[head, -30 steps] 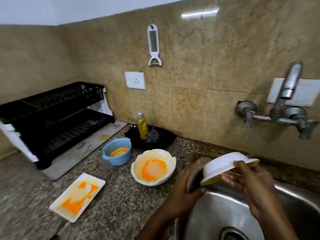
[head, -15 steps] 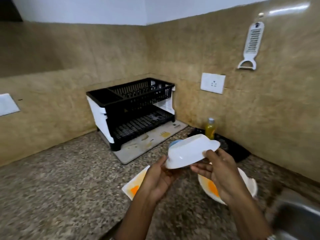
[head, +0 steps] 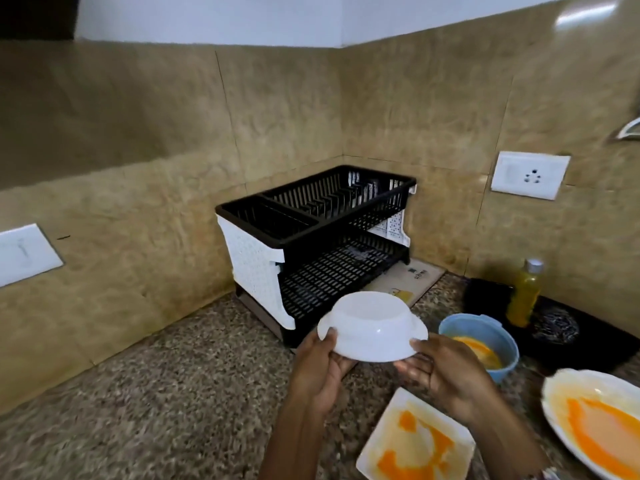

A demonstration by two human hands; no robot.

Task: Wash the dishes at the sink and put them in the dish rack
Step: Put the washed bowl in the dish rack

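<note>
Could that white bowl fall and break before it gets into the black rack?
It might. The upside-down white round bowl is held only at its rim by the left hand and right hand, and a just-washed bowl is probably slippery. It hangs over hard speckled stone counter. The black-and-white plastic two-tier dish rack is not yet reached. Lowering the arms could also bump the orange-smeared white rectangular plate underneath.

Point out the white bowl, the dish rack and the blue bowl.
white bowl (head: 372, 336), head view, on its outer side wall, bottom up.
dish rack (head: 313, 227), head view, on the front rim of the black upper tier.
blue bowl (head: 464, 325), head view, on its near inner wall above the orange residue.
</note>
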